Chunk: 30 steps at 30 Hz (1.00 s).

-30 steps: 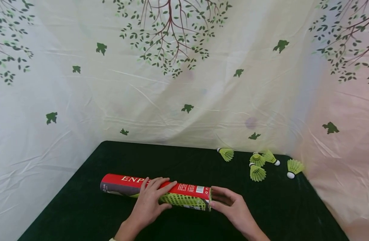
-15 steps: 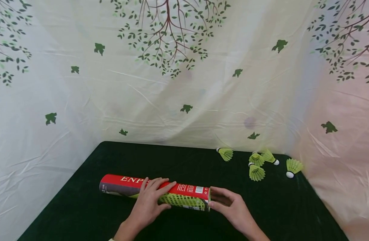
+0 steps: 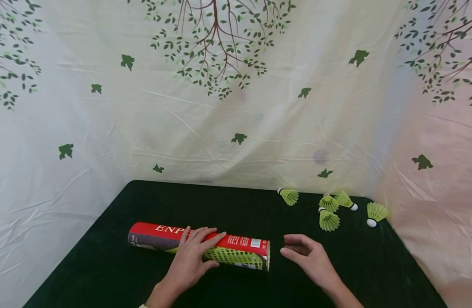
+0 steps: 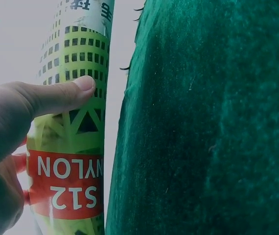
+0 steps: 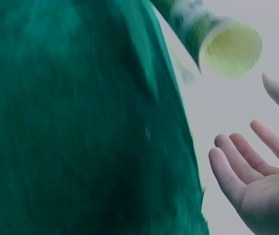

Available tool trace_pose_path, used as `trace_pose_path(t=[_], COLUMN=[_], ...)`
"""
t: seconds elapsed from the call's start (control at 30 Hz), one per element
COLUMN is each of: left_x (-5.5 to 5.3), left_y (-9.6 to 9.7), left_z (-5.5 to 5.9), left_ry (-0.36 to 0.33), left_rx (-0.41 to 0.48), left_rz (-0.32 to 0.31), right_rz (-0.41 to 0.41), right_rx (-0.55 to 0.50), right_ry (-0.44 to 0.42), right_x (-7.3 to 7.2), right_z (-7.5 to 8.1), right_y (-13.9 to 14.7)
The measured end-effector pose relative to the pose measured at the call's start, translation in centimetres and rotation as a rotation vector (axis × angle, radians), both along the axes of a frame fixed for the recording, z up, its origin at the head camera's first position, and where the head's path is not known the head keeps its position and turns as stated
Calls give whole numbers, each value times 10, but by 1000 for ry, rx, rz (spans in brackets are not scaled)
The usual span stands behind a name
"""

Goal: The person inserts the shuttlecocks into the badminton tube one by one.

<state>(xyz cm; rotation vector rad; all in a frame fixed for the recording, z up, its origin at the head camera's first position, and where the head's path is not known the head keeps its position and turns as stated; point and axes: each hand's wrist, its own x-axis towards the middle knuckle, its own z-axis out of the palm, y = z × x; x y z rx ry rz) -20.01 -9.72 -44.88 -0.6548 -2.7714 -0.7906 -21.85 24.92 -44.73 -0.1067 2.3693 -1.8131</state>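
Note:
A shuttlecock tube (image 3: 243, 243), red, grey and yellow-green, lies lengthwise on the dark green cloth. Around its middle my left hand (image 3: 191, 254) grips, thumb on the near side and fingers over the top; in the left wrist view the thumb presses the printed tube (image 4: 66, 186). My right hand (image 3: 314, 261) is just off the tube's right end, fingers relaxed and holding nothing. From the right wrist, that round tube end (image 5: 232, 49) looks pale yellow inside, and the right hand (image 5: 262, 186) is apart from it, palm and fingers visible.
Several yellow-green shuttlecocks with white heads lie at the table's back right, one shuttlecock (image 3: 329, 220) nearest the right hand and another shuttlecock (image 3: 376, 213) by the right edge. A pale leaf-printed curtain (image 3: 236, 115) hangs behind the green-covered table (image 3: 105, 273).
My right hand has drawn away to the right from the tube's end, where its fingers were touching. The left hand and the tube stay in place.

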Motion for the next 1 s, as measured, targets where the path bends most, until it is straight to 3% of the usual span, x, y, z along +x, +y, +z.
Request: trace_pose_path(t=[0.4, 0.63, 0.73, 1.0], left_x=[0, 1, 1, 2], left_y=[1, 0, -1, -1], left_z=[0, -1, -1, 0], left_ry=[-12, -10, -7, -2], left_rx=[2, -4, 1, -11], left_rz=[-3, -3, -3, 3], right_rz=[-280, -438, -447, -361], right_rx=[223, 277, 280, 268], right_ry=[10, 7, -2, -12], right_x=[-40, -54, -57, -60], right_z=[-12, -19, -21, -22], right_y=[77, 97, 99, 99])
